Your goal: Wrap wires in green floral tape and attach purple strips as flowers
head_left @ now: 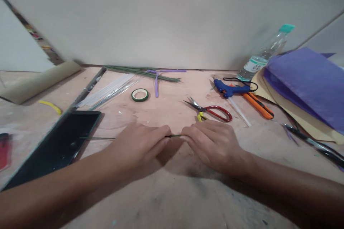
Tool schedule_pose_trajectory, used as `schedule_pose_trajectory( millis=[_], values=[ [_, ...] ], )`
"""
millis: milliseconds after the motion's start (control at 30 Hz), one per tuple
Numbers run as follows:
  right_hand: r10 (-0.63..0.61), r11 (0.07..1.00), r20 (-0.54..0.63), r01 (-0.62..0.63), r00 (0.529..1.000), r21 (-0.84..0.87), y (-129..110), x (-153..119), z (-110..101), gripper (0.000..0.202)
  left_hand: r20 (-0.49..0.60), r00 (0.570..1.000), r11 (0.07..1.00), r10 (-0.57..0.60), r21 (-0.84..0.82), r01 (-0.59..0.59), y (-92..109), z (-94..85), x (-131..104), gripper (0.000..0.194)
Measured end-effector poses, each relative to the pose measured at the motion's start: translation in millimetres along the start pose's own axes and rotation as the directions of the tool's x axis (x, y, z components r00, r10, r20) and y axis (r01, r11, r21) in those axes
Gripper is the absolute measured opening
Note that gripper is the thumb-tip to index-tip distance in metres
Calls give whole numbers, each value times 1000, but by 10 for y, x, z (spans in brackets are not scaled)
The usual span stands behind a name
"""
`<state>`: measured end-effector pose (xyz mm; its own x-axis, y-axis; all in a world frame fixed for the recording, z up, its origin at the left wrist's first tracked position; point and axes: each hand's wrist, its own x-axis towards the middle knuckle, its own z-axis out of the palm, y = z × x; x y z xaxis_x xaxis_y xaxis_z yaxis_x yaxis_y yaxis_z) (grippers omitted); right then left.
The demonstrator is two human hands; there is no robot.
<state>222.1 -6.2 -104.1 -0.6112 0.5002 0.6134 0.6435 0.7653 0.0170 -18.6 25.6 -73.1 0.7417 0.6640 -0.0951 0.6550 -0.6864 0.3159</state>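
A thin green wire [100, 138] runs level across the middle of the view, held in both hands. My left hand [143, 143] is closed round it, and its free end sticks out to the left over a dark phone [57, 145]. My right hand [213, 143] pinches the same wire a short way to the right, with a small stretch showing between the hands. Red-handled scissors [219, 112] lie partly open just beyond my right hand. A roll of green tape [140, 95] lies beyond my left hand.
Green wires [139, 71], purple strips [156, 86] and clear sticks [107, 87] lie at the back. At right are a blue glue gun [231, 89], orange cutter [259, 106], bottle [255, 65], purple sheets [309, 82] and pen [314, 145]. A cardboard tube [40, 82] lies left.
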Motion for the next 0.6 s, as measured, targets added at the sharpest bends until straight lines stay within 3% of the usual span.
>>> schedule_pose_trajectory(
  millis=[100, 333, 467, 600],
  values=[
    [33, 999, 30, -33, 999, -6, -34, 1, 4, 26, -10, 1000, 997, -10, 83, 11, 0, 30, -15, 21],
    [51, 999, 38, -50, 998, -2, -42, 6, 5, 39, -97, 986, 971, 138, 211, -116, 6, 40, -82, 26],
    [1, 1000, -1, -1, 1000, 20, -29, 23, -14, 26, -85, 993, 969, 86, 240, -63, 48, 53, -72, 21],
    [-60, 997, -22, 61, 998, 45, -51, 60, -61, 20, -209, 973, 964, 96, 262, -39, 26, 43, -47, 23]
  ],
)
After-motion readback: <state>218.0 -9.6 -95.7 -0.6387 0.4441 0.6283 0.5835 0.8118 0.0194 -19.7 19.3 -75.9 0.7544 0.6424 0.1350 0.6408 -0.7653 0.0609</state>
